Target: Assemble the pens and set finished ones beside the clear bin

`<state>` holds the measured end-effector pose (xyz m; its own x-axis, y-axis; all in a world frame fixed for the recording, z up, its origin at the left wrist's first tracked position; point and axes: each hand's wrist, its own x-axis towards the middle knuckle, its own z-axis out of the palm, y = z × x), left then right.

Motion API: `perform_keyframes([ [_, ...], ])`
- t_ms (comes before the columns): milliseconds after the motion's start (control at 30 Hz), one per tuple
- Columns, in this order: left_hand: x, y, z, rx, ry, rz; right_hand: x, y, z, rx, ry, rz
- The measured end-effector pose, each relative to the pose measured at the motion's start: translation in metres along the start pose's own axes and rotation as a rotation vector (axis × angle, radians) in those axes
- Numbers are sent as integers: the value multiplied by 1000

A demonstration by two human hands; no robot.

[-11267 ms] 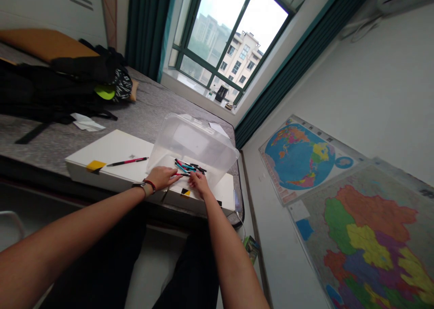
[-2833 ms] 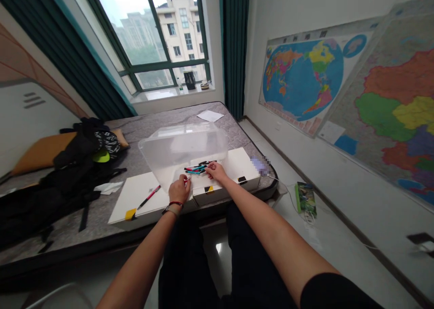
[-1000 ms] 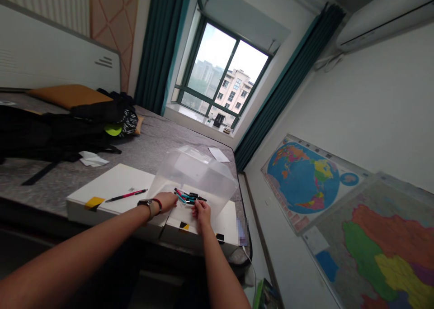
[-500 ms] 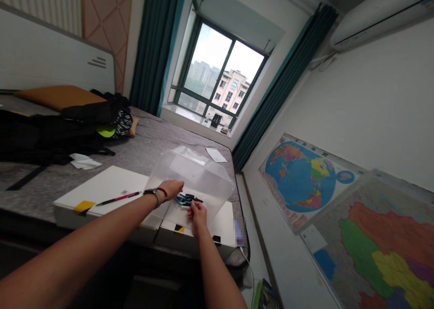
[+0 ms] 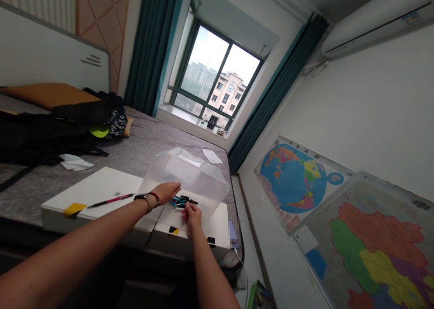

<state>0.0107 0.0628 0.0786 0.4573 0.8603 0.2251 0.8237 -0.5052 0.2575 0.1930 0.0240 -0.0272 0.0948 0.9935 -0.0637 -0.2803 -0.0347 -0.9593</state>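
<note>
A clear plastic bin (image 5: 185,168) lies tipped on its side, its open mouth facing me. Inside its mouth is a small cluster of black and teal pens (image 5: 183,201). My left hand (image 5: 168,192), with a watch and a red cord at the wrist, reaches over the pens' left side; its fingers are closed, and what they hold is hidden. Just below the pens, my right hand (image 5: 192,216) has its fingers pinched together at their near ends; I cannot make out what is in them. A red and black pen (image 5: 111,200) rests left of my left wrist.
Two white boxes (image 5: 93,187) stand side by side under the bin and pen, on a grey mattress (image 5: 149,132). A black bag (image 5: 30,137) and crumpled tissue (image 5: 75,162) lie left. A white paper (image 5: 212,156) is behind the bin. Wall maps (image 5: 294,178) hang right.
The whole view has shifted slightly, so things appear a little further left. Both hands stay at the pens with nearly the same pose.
</note>
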Motion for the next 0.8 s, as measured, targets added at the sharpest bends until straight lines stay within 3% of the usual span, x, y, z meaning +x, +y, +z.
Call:
perform_keyframes([
  [133, -30, -3, 33, -18, -36, 49, -1, -1, 1, -96, -42, -12],
  [300, -61, -8, 62, 33, 204, 31, -3, -1, 2, -189, -153, -7],
  [400, -69, -8, 64, 45, 232, 0, -7, -4, 4, -195, -171, -2],
  [800, -76, -7, 61, 64, 167, 100, -11, -7, 6, -253, -184, -41],
])
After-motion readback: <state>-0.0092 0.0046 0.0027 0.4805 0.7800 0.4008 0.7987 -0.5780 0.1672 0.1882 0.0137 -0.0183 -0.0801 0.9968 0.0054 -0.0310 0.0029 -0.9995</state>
